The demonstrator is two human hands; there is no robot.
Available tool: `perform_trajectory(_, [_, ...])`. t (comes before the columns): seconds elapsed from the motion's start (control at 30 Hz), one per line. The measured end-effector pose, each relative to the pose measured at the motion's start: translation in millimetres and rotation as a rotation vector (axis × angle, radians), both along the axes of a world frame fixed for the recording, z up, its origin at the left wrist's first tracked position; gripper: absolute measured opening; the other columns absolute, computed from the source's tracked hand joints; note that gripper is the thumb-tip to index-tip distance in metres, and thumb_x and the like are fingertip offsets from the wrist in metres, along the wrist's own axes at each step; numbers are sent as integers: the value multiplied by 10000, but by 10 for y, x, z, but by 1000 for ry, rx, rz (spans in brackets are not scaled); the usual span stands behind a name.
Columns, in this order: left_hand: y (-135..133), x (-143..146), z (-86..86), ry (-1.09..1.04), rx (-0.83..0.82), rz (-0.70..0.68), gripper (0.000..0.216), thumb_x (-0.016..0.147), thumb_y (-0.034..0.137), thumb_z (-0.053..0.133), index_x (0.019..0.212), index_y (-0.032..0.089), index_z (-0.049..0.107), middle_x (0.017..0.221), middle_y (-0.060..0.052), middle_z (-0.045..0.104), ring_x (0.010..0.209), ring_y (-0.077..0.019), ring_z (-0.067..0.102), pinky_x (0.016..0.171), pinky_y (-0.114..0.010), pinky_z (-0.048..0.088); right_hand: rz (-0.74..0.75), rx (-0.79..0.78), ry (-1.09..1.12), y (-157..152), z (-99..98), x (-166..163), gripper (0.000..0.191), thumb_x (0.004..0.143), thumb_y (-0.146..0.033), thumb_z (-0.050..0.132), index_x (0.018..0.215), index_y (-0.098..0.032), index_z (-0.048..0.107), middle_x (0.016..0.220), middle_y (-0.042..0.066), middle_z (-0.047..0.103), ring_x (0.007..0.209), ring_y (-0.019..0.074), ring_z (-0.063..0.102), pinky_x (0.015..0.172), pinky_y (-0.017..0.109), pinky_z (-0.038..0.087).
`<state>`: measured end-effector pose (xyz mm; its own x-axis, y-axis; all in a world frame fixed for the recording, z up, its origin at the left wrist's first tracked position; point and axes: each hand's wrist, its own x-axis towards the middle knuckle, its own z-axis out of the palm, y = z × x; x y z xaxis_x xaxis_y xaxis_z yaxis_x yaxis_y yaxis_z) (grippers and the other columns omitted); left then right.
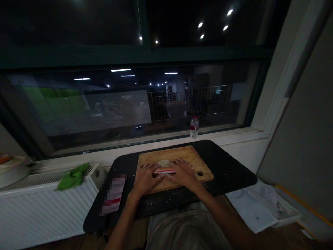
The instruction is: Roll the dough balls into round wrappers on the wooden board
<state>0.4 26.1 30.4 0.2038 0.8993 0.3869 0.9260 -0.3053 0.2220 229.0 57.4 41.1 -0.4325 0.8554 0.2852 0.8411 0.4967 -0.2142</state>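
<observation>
Wooden board (187, 155) set on black table (223, 163), rolling pin (166, 170) with red-and-white band held across board, gripped under curled fingers by left hand (147, 176) and right hand (182, 171), pale dough (163, 162) seen just beyond pin.

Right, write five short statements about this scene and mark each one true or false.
1. The left hand and the right hand are both at the red-and-white rod. True.
2. A pale flat piece lies on the wooden board, just beyond the rod. True.
3. The green cloth is on the floor. False: the green cloth lies on the radiator.
4. The bottle lies on its side. False: the bottle stands upright by the window.
5. The hole in the board is nearer to the left hand. False: the hole is nearer to the right hand.
</observation>
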Motion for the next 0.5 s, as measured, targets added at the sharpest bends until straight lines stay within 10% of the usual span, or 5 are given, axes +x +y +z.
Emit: perform_trajectory(0.5, [5,-1,12,104,-121,45,540,1149,474,353,1545,289,670,1562,-77,703,1491,-320,600,1244,-536,434,127,29,-20,46,26,99,490,1145,-395,449,1530,-201,681,1566,114,684,1460,308,589,1259,483,393])
